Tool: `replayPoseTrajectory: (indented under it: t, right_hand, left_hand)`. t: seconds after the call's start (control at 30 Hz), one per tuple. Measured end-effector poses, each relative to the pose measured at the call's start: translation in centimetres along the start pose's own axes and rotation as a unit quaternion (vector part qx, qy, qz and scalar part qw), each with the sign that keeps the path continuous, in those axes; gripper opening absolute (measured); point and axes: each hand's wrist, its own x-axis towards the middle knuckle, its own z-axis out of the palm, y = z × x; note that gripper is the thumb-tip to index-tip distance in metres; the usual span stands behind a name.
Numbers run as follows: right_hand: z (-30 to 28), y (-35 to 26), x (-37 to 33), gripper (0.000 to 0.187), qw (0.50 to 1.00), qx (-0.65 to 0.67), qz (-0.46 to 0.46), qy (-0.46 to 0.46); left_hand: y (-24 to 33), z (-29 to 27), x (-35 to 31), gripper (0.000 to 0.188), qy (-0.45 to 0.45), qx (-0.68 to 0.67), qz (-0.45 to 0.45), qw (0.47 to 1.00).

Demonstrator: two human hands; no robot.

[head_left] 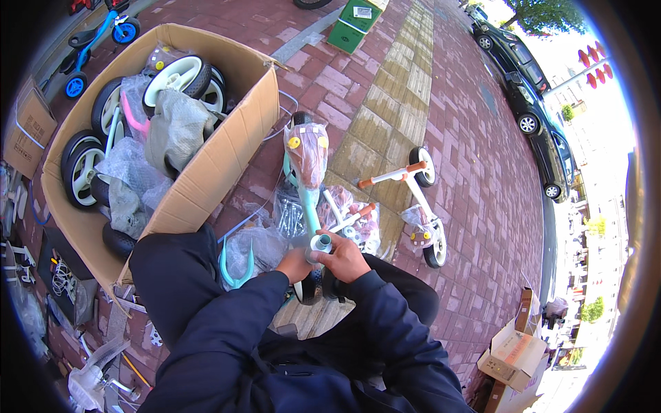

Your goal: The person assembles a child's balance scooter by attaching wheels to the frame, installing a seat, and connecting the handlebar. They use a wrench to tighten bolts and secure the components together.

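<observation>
Between my knees stands a mint-green balance bike frame (pixel 308 206), its far end capped by a plastic-wrapped brown seat (pixel 306 153) with yellow eye shapes. My left hand (pixel 295 265) is closed round the near end of the frame, at its head tube. On the same tube end, my right hand (pixel 346 259) grips with thumb and fingers by a whitish ring and a round green opening (pixel 321 241). Below my hands a dark-tyred wheel (pixel 310 286) partly shows. A mint-green fork (pixel 236 267) lies by my left knee. Bagged bolts (pixel 290 219) and wrapped parts lie just beyond.
A big open carton (pixel 231 168) with wheels and wrapped parts stands at left. On the right, a white balance bike (pixel 417 189) with orange grips lies on the brick paving. Further off are a green box (pixel 353 27), a blue tricycle (pixel 86 38), opened cartons (pixel 513 358) and parked cars (pixel 527 96).
</observation>
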Motion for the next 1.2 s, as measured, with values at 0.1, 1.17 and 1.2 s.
replayPoseTrajectory:
  t: [0.1,1.17,1.2]
  right_hand:
    - [-0.6,-0.8,0.3,0.048,0.999,0.045,-0.005,0.006]
    - [6.5,13.1,4.8,0.044,0.949,-0.263,0.161,-0.067]
    - [6.3,14.8,5.2,0.044,0.944,-0.261,0.192,-0.058]
  left_hand:
    - [-0.7,-2.4,0.7,0.036,-0.093,0.014,-0.017,0.995]
    - [9.2,-19.1,-1.9,0.021,0.039,0.355,-0.073,0.931]
    - [9.0,-19.7,-1.8,0.02,0.042,0.364,-0.087,0.927]
